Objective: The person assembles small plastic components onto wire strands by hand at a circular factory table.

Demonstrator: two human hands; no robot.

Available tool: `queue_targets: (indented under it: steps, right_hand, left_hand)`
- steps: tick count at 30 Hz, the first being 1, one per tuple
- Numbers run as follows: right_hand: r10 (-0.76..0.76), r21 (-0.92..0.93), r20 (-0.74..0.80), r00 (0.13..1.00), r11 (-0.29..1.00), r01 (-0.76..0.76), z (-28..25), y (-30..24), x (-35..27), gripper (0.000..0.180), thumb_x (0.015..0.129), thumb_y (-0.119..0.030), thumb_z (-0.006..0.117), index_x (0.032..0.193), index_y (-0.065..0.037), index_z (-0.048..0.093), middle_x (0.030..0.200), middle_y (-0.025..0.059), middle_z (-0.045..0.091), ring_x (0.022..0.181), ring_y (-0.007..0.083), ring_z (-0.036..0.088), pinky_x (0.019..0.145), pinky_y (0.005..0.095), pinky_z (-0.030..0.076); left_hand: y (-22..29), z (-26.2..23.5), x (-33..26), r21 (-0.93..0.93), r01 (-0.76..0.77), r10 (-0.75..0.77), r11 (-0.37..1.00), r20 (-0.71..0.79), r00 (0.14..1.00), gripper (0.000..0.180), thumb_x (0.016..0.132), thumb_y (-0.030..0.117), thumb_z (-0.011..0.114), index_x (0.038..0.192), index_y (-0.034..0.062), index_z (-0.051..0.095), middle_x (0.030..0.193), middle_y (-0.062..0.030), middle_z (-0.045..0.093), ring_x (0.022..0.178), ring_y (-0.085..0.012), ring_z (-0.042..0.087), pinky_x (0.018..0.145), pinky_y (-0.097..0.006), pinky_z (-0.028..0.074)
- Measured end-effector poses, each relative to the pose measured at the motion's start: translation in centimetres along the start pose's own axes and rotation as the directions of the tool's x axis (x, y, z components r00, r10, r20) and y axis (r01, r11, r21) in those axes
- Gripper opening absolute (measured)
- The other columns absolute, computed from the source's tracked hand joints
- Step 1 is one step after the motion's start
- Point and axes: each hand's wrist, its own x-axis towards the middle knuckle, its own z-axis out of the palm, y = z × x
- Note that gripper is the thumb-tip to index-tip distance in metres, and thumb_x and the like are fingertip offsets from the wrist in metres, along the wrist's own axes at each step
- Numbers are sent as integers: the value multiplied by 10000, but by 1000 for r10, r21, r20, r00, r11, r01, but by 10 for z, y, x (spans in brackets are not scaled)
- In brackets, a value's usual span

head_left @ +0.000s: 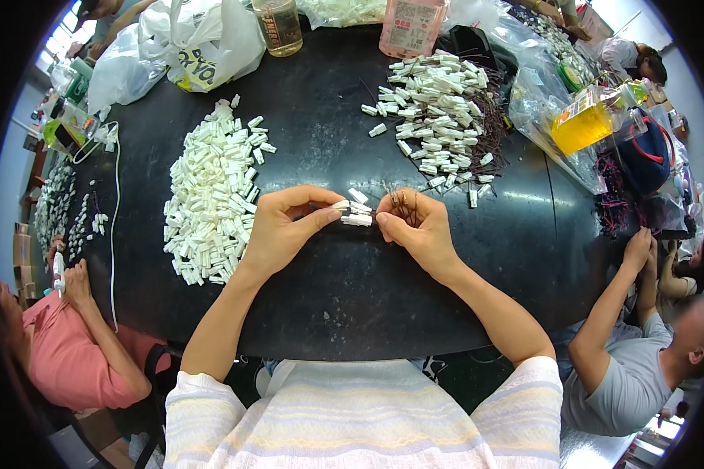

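My left hand [285, 227] is closed, thumb and forefinger pinching a small white plastic connector [341, 205]. Opposite it, my right hand [424, 234] grips a bunch of thin brown wires [401, 205]. Several white connectors [357, 220] stick out from that bunch toward my left fingertips. The two hands nearly meet above the table, and whether the pinched connector touches a wire is too small to tell. Left of my left hand lies a large heap of loose white connectors [215, 184]. Beyond my right hand is a pile of white connectors with brown wires [446, 109].
Along the far side of the black table [328, 102] stand a white plastic bag [211, 43], a jar [279, 27] and a pink container [414, 27]. A yellow bottle [583, 121] is at right. A white cable [116, 227] runs at left. People sit on both sides.
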Motion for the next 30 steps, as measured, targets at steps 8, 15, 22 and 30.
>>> queue_targets:
  steps: [8, 15, 22, 30]
  right_hand:
    - [-41, 31, -5, 999, 999, 41, 1, 4, 1, 50, 805, -13, 576, 833, 17, 548, 680, -3, 541, 582, 26, 489, 518, 157, 377]
    - [-32, 18, -39, 999, 999, 33, 1, 2, 0, 49, 806, -23, 578, 822, 8, 543, 682, -7, 538, 581, 21, 483, 515, 158, 375]
    - [-44, -32, -15, 999, 999, 43, 3, 6, -1, 53, 795, -14, 586, 818, 11, 545, 685, -8, 546, 593, 16, 478, 515, 160, 374]
    - [-60, -72, 35, 998, 995, 63, 3, 10, -1, 70, 792, -20, 588, 832, 26, 555, 686, 1, 558, 596, 33, 500, 519, 179, 394]
  left_hand:
    - [-1, 1, -1, -43, 163, -159, 986, 80, 984, 185, 829, 119, 605, 961, -4, 644, 708, 9, 572, 605, -30, 453, 503, -166, 339]
    - [1, 1, -1, -19, 151, -149, 988, 82, 985, 173, 831, 103, 596, 958, -3, 647, 706, 14, 568, 597, -39, 452, 520, -173, 352]
    - [1, 4, -4, 31, 121, -123, 992, 67, 990, 168, 803, 62, 621, 957, -4, 637, 720, -1, 581, 605, -42, 475, 539, -181, 381]
    - [-5, 8, -7, -31, 114, -110, 993, 108, 988, 71, 788, 36, 634, 832, -17, 618, 725, -19, 595, 615, -46, 497, 550, -182, 398]
